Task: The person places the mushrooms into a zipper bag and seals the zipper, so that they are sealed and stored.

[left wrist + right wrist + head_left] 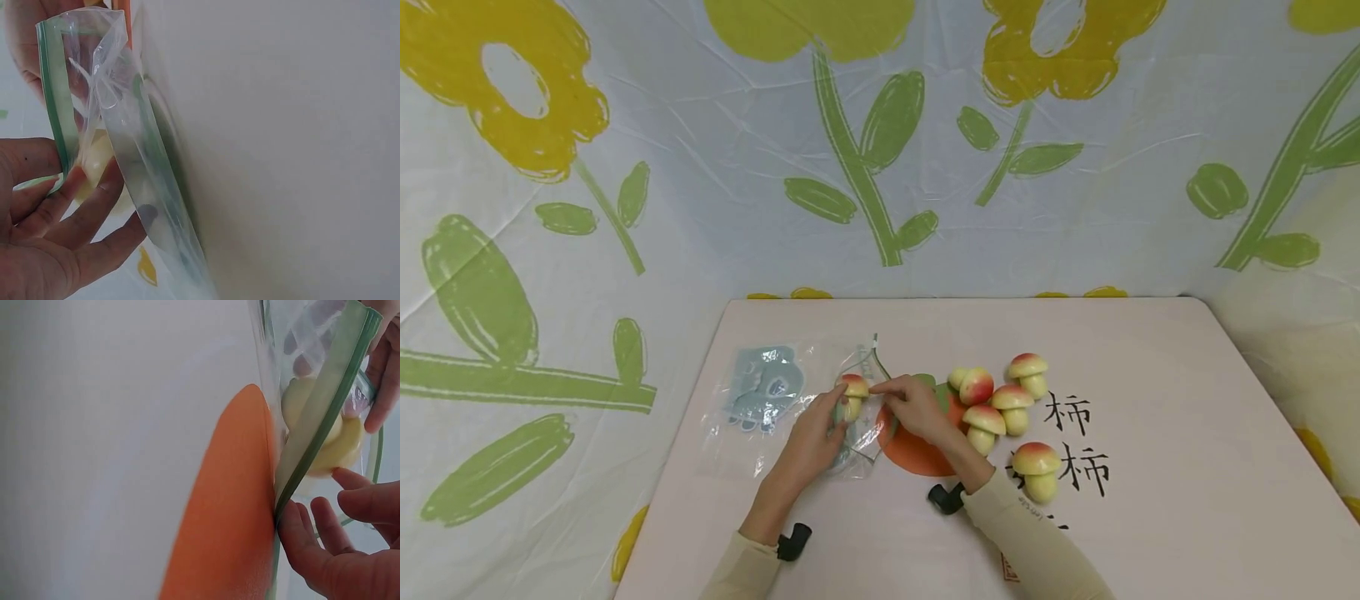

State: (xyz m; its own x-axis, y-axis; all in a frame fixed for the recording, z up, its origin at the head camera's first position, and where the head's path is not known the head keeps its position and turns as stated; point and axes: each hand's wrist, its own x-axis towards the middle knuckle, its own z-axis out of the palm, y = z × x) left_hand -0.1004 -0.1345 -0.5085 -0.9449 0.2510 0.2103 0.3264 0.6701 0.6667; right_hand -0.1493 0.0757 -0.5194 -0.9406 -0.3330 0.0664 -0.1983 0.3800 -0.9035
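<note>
In the head view a toy mushroom (pixel 852 387) with a red-and-yellow cap sits at the mouth of a clear zip bag (pixel 861 446). My left hand (pixel 812 437) grips the bag by its green zip edge (pixel 53 94), its fingers spread along the film beside the pale mushroom. On the other side is my right hand (pixel 917 404), index finger stretched out to the mushroom. The right wrist view has that fingertip touching the yellow mushroom (pixel 344 447), while other fingers rest at the lower end of the bag's zip strip (pixel 325 419).
Right of the hands lie several more toy mushrooms (pixel 1013 408) over an orange persimmon print (pixel 917 450) on the pale tabletop (pixel 1165 375). A clear bag with a blue animal print (pixel 767 387) lies to the left. Floral cloth (pixel 700 167) hangs around the table.
</note>
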